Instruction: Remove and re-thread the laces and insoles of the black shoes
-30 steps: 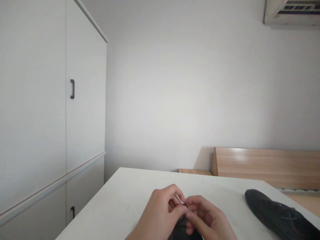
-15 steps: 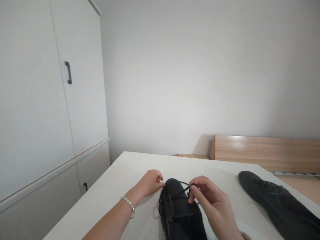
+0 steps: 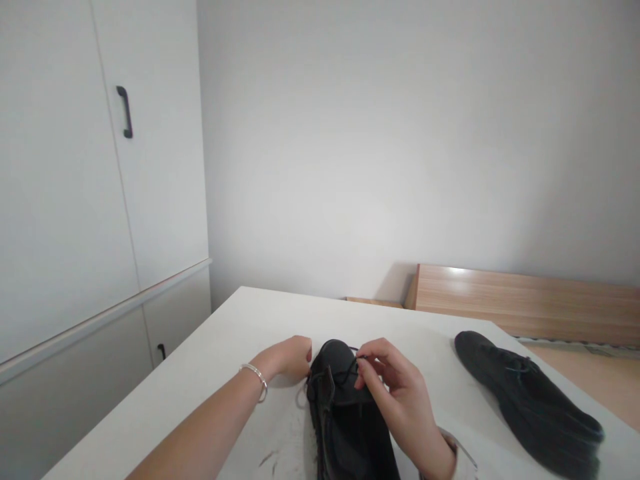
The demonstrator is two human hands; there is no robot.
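A black lace-up shoe (image 3: 350, 427) lies on the white table, its toe pointing away from me and its opening towards me. My right hand (image 3: 395, 387) is at the shoe's right side, thumb and forefinger pinched on the black shoelace (image 3: 345, 377), which runs across the tongue. My left hand (image 3: 293, 357), with a silver bracelet on the wrist, is curled against the shoe's left side near the toe. Its fingertips are turned down and partly hidden, so what they hold cannot be made out. The other black shoe (image 3: 530, 400) rests to the right.
The white table (image 3: 240, 320) reaches towards the grey wall. To the left stands a white cabinet (image 3: 165, 167) with dark handles. Behind the table's right edge is a wooden headboard (image 3: 500, 300). Some dark marks (image 3: 270, 460) show on the table left of the shoe.
My left hand has lowered and curled in at the shoe's left side. My right hand, still pinching the shoelace, shows further left. The view has shifted, bringing more of the other shoe into sight.
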